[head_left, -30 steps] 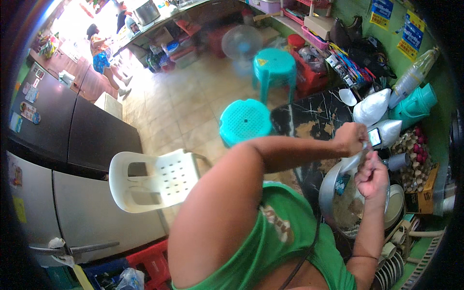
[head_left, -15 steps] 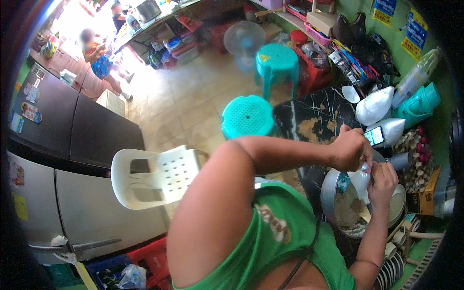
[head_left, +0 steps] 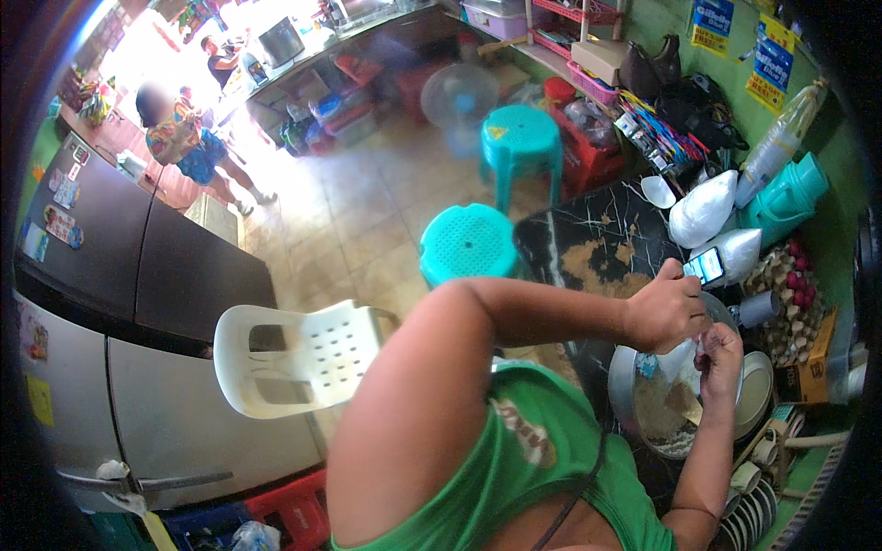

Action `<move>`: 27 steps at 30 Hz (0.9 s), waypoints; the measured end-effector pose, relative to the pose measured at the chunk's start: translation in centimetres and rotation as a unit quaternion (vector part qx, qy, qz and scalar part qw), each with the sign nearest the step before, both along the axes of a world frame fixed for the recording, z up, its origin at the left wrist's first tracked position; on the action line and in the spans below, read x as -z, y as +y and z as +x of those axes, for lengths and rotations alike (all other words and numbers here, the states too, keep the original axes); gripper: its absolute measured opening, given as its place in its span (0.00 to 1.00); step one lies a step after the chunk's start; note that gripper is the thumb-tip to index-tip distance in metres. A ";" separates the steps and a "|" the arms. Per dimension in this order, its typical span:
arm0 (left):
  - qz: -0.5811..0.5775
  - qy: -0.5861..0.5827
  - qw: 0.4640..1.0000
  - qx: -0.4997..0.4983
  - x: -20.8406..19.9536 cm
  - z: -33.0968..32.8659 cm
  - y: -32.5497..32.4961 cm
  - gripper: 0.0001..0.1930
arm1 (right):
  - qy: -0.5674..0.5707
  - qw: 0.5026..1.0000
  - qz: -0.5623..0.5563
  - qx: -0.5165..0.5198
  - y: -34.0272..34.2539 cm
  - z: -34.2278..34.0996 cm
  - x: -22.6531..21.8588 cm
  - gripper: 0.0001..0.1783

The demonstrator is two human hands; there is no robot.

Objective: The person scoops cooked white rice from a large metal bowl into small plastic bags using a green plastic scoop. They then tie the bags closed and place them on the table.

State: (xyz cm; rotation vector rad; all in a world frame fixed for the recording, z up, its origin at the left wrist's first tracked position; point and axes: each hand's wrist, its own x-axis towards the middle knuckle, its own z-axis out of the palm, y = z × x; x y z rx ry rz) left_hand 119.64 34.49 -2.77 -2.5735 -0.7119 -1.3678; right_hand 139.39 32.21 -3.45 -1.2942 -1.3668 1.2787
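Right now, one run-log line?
left fingers: closed on plastic bag | right fingers: closed on same bag | below: metal basin | nearby: phone

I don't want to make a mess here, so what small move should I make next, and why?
I'd probably lower the plastic bag slightly toward the metal pan before working its top: your left hand and right hand meet there, and the bag hangs over the pan, where brown powdery stuff lies, so spills should land inside.
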 end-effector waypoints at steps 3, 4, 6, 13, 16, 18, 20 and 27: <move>0.041 0.018 0.999 -0.006 -0.2 0.2 -0.2 0.05 | 0.093 0.995 -0.031 -0.001 -0.5 0.3 0.3 0.17; 0.056 0.028 0.998 -0.009 -0.2 0.3 -0.2 0.06 | 0.120 0.992 -0.039 -0.008 -0.6 0.3 0.4 0.17; 0.054 0.033 0.998 -0.017 -0.1 0.3 -0.2 0.06 | 0.100 0.993 -0.062 -0.008 -0.9 0.3 -0.4 0.15; -0.280 -0.092 0.952 -0.078 1.6 1.4 0.9 0.07 | -0.422 0.749 0.481 0.173 -0.6 -2.6 -3.5 0.05; -0.385 -0.167 0.905 -0.074 2.4 2.1 0.7 0.06 | -0.453 0.729 0.511 0.053 -2.0 -4.1 -4.3 0.10; -0.432 -0.214 0.874 -0.059 2.7 2.5 0.2 0.05 | -0.441 0.759 0.479 0.012 -2.8 -5.7 -4.2 0.12; -0.472 -0.229 0.851 -0.036 2.8 2.4 0.1 0.05 | -0.432 0.792 0.431 0.031 -2.5 -5.6 -3.1 0.11; -0.535 -0.238 0.807 -0.080 3.2 2.0 -0.3 0.09 | -0.341 0.873 0.339 0.079 -0.8 -5.2 0.0 0.07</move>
